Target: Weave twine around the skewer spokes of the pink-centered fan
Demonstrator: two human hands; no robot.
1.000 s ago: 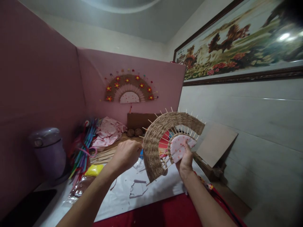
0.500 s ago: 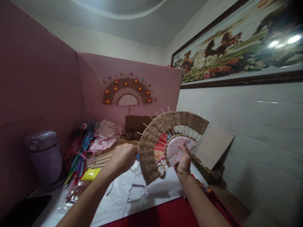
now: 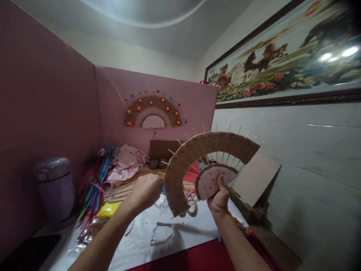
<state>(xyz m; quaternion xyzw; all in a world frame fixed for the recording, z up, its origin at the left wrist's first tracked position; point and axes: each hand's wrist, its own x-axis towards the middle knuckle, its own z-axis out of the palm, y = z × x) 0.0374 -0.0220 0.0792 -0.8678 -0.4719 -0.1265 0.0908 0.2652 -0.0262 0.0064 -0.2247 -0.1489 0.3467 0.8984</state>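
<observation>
While right hand (image 3: 219,200) grips one woven fan (image 3: 194,149), left hand (image 3: 148,191) curls at its left edge, hold unclear; two brown balls (image 3: 153,164) behind fan, one yellow packet (image 3: 108,209) left of it.

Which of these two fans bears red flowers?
The far fan on the pink panel: red flowers dot its band; the near fan, in the right hand, shows none.

Dim overall, with white glare on the framed picture (image 3: 282,66)
</observation>
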